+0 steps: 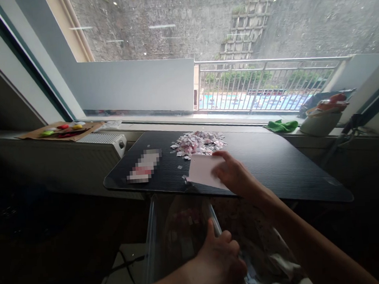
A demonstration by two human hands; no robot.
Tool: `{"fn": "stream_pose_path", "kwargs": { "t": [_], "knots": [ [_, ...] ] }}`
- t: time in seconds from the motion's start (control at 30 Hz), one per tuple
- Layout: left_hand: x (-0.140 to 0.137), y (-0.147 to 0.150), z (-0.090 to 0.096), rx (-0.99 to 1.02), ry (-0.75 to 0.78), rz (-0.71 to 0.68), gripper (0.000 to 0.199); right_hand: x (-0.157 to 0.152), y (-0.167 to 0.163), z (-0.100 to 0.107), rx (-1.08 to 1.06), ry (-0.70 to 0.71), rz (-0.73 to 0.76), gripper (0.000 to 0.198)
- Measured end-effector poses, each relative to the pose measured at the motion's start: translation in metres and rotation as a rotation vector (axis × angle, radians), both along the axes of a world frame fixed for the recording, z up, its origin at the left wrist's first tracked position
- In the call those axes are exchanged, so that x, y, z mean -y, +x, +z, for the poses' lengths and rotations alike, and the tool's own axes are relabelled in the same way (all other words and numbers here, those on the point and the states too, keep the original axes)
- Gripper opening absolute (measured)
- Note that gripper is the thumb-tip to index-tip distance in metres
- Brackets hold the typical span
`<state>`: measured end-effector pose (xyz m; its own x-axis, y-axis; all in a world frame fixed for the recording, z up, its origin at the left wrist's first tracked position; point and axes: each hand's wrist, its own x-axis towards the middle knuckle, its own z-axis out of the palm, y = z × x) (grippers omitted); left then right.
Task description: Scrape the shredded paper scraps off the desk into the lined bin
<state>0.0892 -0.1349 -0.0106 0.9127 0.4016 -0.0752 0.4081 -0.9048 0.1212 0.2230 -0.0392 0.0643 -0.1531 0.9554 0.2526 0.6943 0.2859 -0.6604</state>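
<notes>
My right hand [231,173] grips a flat pale pink card [204,169] by its right side, just above the dark tabletop. A few paper scraps [184,178] lie by the card's left edge, near the front of the table. Behind the card is a heap of small cut paper pieces [197,142], white with pink and grey. Below the table edge, my left hand [213,259] is closed around the right rim of a clear plastic bin [150,235]. Inside the bin some pinkish and pale bits show dimly.
The black table [259,163] stands against a window sill. A pixelated card-like item [144,167] lies on its left. A green cloth [282,126] and a pale pot [320,117] are on the sill at right. A radiator [102,146] stands at left.
</notes>
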Motion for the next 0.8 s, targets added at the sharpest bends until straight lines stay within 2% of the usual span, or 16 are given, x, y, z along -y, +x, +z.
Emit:
{"fn": "stream_pose_path", "kwargs": {
  "t": [0.17,0.23,0.4,0.6,0.8],
  "knots": [
    [0.000,-0.001,0.001,0.013,-0.023,0.006,0.011,0.010,0.026,0.010,0.108,0.067,-0.176,0.046],
    [0.000,0.000,-0.002,0.026,-0.016,0.011,0.011,0.012,0.027,0.013,0.086,0.076,-0.196,0.046],
    [0.000,0.000,-0.006,0.026,-0.002,0.010,0.013,0.000,0.008,0.000,-0.156,-0.008,-0.050,0.050],
    [0.004,-0.012,0.013,0.087,-0.012,0.004,0.015,-0.013,0.000,-0.017,-0.296,-0.155,0.035,0.051],
    [0.000,-0.007,0.008,0.053,-0.044,0.000,0.013,-0.037,-0.002,-0.022,-0.409,-0.141,-0.048,0.053]
  ]
}}
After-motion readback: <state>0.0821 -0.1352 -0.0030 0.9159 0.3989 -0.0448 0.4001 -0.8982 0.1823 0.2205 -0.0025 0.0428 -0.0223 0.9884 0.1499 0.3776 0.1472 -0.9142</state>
